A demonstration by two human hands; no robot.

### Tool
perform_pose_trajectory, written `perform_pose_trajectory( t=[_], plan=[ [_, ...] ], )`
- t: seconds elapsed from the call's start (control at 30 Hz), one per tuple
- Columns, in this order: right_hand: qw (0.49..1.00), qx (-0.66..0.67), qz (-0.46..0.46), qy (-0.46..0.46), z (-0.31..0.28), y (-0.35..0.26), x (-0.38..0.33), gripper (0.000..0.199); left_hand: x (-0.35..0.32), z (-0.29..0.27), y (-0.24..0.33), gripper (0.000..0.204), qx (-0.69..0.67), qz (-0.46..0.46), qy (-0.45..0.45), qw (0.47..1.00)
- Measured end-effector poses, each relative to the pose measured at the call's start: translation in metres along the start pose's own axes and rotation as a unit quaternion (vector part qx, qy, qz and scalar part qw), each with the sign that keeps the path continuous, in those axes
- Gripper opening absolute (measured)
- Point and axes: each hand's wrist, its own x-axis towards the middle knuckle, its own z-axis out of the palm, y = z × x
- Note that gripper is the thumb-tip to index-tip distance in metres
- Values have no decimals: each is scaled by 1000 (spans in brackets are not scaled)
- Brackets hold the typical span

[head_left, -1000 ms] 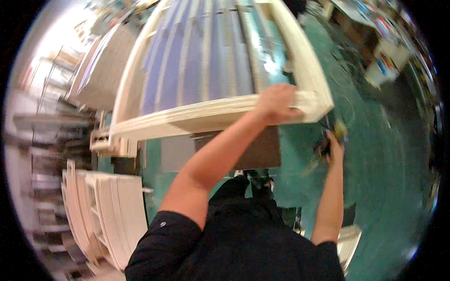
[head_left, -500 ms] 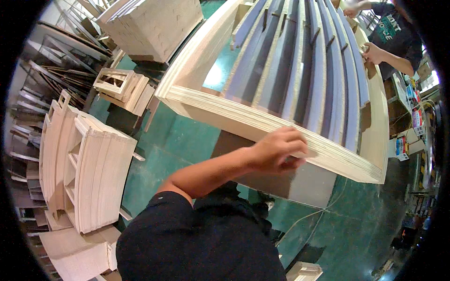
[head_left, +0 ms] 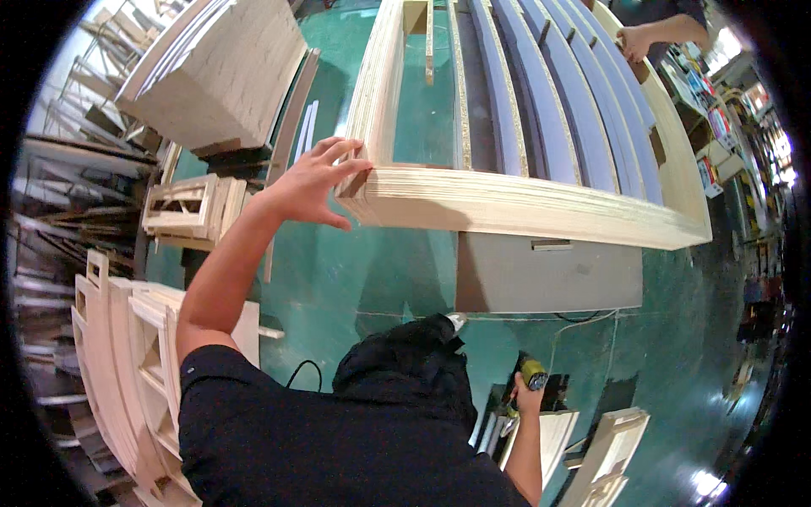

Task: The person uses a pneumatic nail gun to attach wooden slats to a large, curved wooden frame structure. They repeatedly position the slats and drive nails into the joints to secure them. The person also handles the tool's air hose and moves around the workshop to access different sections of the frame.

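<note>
At the near left corner of a large pale wooden frame (head_left: 507, 198), my left hand (head_left: 314, 179) is open. Its fingertips touch the corner and its thumb points away, free of the wood. Upright blue-grey panels (head_left: 557, 118) with light, rough edges stand in rows inside the frame. Low by my right side, my right hand (head_left: 527, 397) grips a yellow-green and black power tool (head_left: 533, 372); its exact kind does not show clearly.
Across the frame, another person's hand (head_left: 635, 42) rests at its far right side. A grey board (head_left: 549, 275) lies below the near edge. Stacked wooden panels (head_left: 220, 80) and slatted wooden frames (head_left: 127, 363) stand left. More wooden pieces (head_left: 604, 456) lie behind at right.
My left hand has moved from the middle of the frame's near edge to its left corner, and its fingers have spread. My right hand with the power tool has come into view.
</note>
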Motion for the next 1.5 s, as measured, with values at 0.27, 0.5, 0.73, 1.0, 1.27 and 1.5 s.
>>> perform_pose_trajectory(
  t=[0.27, 0.5, 0.73, 1.0, 1.27, 1.5],
  plan=[
    [997, -69, -29, 1, 126, 31, -93, 43, 40, -20, -50, 98, 112, 191, -91, 971],
    [989, -70, 128, 23, 187, 45, -169, 49, 82, -17, -70, 99, 143, 326, -127, 926],
    [997, -80, 1, 11, 258, -78, -178, 42, 131, -3, -84, 105, -1, 492, -174, 853],
    [976, -138, -151, -71, 312, -339, -174, 41, 152, 18, -110, 97, -56, 545, -180, 817],
    [966, -178, -129, -139, 345, -443, -157, 46, 164, 27, -120, 97, -118, 561, -168, 802],
    [961, -218, -146, -84, 374, -452, -139, 29, 163, 43, -121, 84, -185, 544, -139, 807]
  ],
)
